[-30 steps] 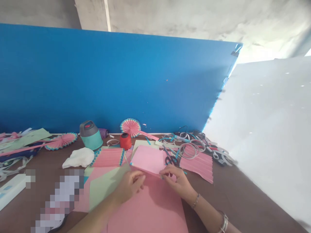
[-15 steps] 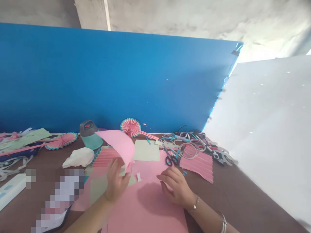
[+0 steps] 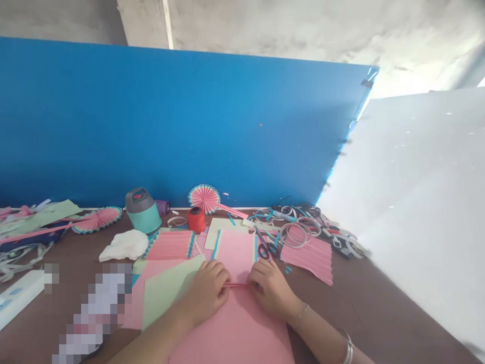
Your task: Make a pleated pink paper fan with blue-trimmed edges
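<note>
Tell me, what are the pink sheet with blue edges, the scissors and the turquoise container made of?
The pink sheet looks like matte paper: thin, shineless, creased into a fold. The scissors seem metal with plastic handles: narrow greyish blades, smooth-looking dark loops. The turquoise container has even, satiny colour: maybe plastic or painted metal; I can't tell.

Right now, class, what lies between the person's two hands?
In the head view, the folded near end of the blue-edged pink paper spans from the left hand to the right hand.
</note>
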`<action>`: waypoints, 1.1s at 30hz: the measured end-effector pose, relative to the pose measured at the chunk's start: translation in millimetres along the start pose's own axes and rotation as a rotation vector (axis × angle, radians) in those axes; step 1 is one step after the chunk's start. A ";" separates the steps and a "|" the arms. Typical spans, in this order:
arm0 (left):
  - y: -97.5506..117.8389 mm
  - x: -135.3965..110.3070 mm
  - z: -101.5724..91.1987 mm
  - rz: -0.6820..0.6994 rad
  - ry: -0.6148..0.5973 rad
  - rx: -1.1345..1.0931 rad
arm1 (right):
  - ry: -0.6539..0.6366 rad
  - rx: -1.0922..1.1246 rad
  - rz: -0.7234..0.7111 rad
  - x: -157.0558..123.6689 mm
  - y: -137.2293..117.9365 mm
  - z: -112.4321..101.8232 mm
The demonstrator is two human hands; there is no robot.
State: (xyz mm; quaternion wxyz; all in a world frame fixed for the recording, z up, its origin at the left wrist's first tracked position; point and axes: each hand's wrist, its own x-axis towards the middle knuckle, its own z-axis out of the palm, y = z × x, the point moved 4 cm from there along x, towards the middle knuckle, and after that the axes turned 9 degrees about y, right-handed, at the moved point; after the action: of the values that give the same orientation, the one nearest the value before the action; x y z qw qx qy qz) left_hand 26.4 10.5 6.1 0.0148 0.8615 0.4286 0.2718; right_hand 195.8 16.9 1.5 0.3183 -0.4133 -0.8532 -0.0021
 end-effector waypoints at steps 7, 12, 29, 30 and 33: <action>-13.9 -0.4 -10.4 -0.126 -0.082 -0.102 | -0.085 0.248 0.084 -4.0 16.3 -1.2; -15.5 -1.0 -16.6 -0.187 -0.095 -0.170 | -0.090 0.297 0.155 -4.2 19.9 -6.9; -36.3 -5.1 -14.6 -0.556 -0.127 -0.460 | -0.133 0.317 0.432 -6.8 34.3 1.9; -36.7 -5.4 -14.6 -0.557 -0.126 -0.444 | -0.132 0.318 0.444 -6.2 34.3 2.2; -36.9 -5.2 -15.4 -0.564 -0.131 -0.413 | -0.125 0.313 0.458 -3.8 33.4 1.7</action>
State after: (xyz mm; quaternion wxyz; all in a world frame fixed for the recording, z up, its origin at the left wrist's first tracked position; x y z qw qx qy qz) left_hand -10.5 26.8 7.3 0.2904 0.7036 0.5840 0.2823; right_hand 220.2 36.7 -10.6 0.3173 -0.5405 -0.7454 0.2272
